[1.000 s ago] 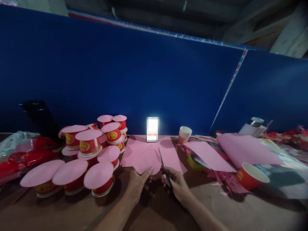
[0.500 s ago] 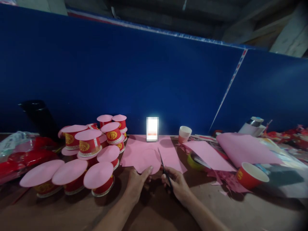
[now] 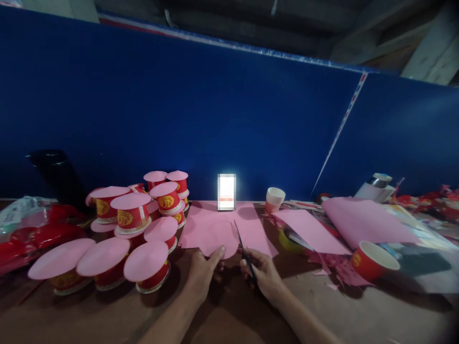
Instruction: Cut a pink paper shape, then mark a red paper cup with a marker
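My left hand (image 3: pixel 206 267) pinches the near edge of a round pink paper piece (image 3: pixel 218 239), thumb on top and fingers underneath. My right hand (image 3: pixel 263 272) is closed round the dark handles of a pair of scissors (image 3: pixel 247 258). Their blades point away from me, along the right edge of the paper circle. Beneath and beyond the circle lie flat pink paper sheets (image 3: pixel 254 224); pink on pink makes part of its outline hard to see.
Red paper cups with pink paper tops (image 3: pixel 147 260) stand in stacks at left. A lit phone (image 3: pixel 226 193) leans on the blue wall. At right are a loose pink sheet (image 3: pixel 311 231), paper scraps (image 3: pixel 340 270), a red cup (image 3: pixel 375 263) and a pale cup (image 3: pixel 275 198).
Hardly anything differs. The whole view has shifted very slightly, and both hands keep their grip on the paper and the scissors.
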`<state>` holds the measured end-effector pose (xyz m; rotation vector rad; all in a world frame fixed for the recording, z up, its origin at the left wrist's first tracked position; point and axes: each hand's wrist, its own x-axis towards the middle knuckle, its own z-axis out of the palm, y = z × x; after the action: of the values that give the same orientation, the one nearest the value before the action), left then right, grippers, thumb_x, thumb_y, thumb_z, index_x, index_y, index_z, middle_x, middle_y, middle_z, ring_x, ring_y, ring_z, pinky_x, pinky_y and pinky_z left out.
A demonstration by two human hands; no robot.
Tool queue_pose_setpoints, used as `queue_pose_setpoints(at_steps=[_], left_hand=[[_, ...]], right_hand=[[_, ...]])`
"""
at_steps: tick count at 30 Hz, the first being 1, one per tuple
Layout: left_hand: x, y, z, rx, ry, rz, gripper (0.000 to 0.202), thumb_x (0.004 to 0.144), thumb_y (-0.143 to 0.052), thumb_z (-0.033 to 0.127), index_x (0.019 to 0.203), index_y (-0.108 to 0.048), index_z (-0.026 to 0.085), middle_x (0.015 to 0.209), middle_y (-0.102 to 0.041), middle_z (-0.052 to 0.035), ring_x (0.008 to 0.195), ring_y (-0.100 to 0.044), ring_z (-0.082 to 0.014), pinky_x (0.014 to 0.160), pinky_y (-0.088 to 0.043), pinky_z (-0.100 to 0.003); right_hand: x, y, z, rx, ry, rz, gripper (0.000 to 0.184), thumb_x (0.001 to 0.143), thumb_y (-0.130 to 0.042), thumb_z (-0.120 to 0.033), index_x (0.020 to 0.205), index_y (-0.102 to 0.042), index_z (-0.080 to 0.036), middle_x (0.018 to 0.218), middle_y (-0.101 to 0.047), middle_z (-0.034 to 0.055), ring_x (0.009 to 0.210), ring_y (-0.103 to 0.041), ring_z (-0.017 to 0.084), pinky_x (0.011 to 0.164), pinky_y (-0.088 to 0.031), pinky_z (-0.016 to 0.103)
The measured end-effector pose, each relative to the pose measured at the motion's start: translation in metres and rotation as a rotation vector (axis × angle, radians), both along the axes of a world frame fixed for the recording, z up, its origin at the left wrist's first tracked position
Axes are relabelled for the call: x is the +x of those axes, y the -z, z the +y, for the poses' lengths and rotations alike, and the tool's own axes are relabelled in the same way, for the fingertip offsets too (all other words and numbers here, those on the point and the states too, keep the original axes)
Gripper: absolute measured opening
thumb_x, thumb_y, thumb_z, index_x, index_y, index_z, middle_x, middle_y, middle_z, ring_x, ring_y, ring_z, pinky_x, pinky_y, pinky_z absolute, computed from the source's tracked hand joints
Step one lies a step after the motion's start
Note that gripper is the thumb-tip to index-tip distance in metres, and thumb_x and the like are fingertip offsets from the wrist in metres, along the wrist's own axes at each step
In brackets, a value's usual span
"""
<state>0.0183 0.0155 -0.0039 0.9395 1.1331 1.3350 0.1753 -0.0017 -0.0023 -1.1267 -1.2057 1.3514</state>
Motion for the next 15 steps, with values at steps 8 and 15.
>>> queue_pose_setpoints(at_steps=[8, 15], left_hand=[[-0.0013, 0.0019, 0.0013, -0.025, -0.005, 0.042, 0.031, 0.063, -0.069, 0.04, 0.071, -0.061, 0.01, 0.051, -0.057, -0.0002, 0.044, -0.05, -0.0103, 0.041, -0.04, -0.021], [-0.0006, 0.0026, 0.002, 0.013, -0.012, 0.043, 0.035, 0.062, -0.07, 0.037, 0.08, -0.062, 0.009, 0.06, -0.062, -0.0031, 0.047, -0.052, -0.0112, 0.044, -0.043, -0.023]], right_hand=[[0.0023, 0.0007, 0.0002, 0.0, -0.01, -0.042, 0.049, 0.065, -0.07, -0.046, 0.102, -0.061, -0.015, 0.061, -0.054, -0.003, 0.046, -0.046, 0.007, 0.034, -0.033, 0.014], [0.0033, 0.0028, 0.0006, 0.007, -0.005, 0.002, 0.043, 0.066, -0.07, -0.045, 0.098, -0.062, -0.016, 0.064, -0.055, -0.0018, 0.049, -0.047, 0.007, 0.036, -0.035, 0.013]])
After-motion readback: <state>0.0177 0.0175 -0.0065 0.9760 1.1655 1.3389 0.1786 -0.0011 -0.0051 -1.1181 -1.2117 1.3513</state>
